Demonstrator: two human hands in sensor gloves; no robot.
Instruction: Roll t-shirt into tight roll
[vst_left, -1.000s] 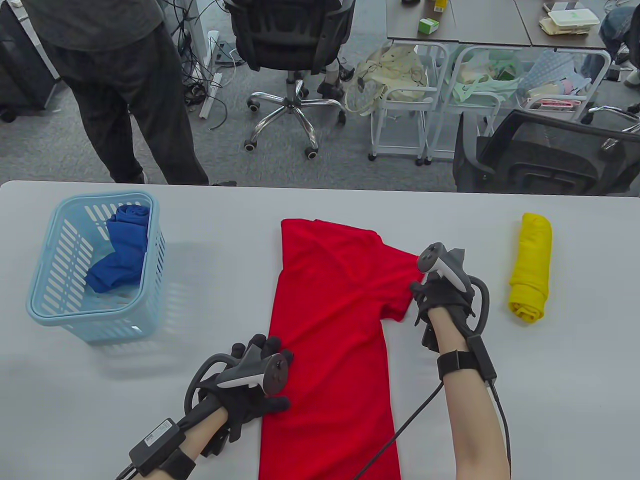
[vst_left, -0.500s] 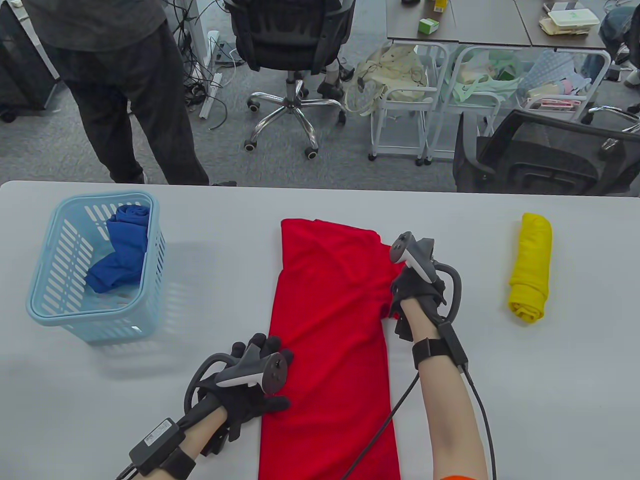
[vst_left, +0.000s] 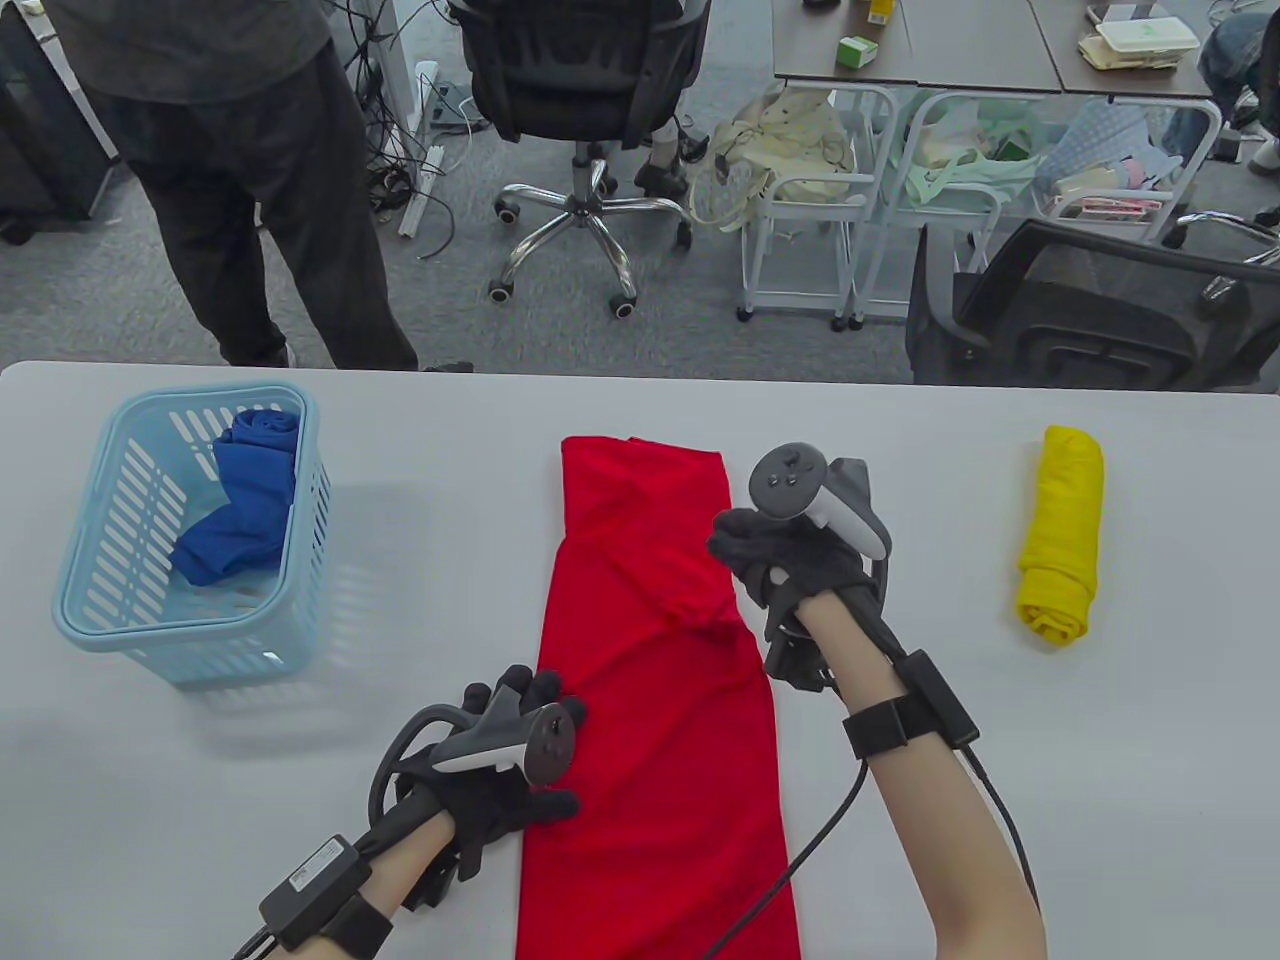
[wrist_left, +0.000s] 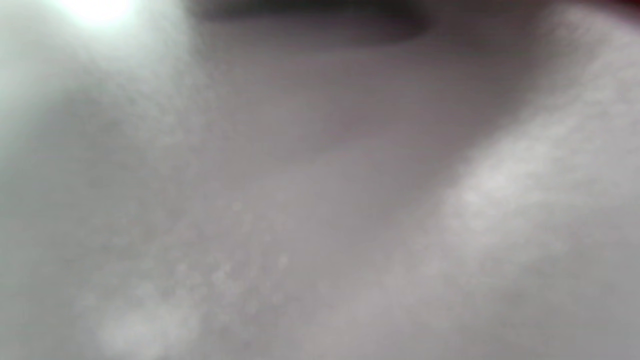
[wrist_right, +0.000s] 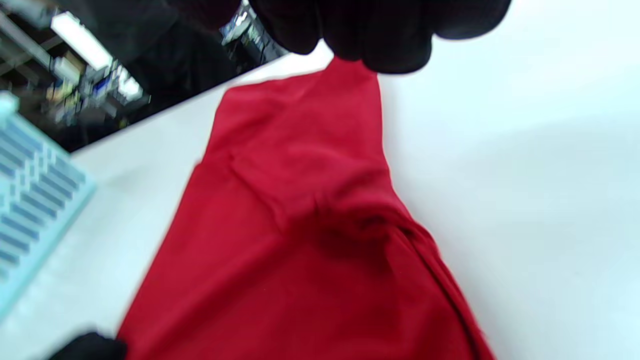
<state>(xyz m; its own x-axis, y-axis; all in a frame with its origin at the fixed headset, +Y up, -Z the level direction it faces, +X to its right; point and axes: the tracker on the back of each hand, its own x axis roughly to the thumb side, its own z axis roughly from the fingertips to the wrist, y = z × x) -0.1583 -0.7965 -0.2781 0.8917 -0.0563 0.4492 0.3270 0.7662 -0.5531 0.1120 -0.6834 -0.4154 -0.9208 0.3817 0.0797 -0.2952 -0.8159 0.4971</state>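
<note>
On the white table (vst_left: 1000, 800), centre: red t-shirt (vst_left: 650, 720), lying flat as a long folded strip, right sleeve folded inward. Right hand (vst_left: 790, 570) pinches the sleeve fabric with curled fingers (wrist_right: 380, 35). Left hand (vst_left: 500, 780) presses flat, fingers straight, on the shirt's left edge. Far right: yellow roll (vst_left: 1062, 535). Far left: blue basket (vst_left: 90, 570) holding blue cloth (vst_left: 240, 510).

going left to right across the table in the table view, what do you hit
blue basket holding a blue garment → left hand resting on the shirt's left edge → red t-shirt → right hand holding the folded-in sleeve → yellow rolled shirt
</note>
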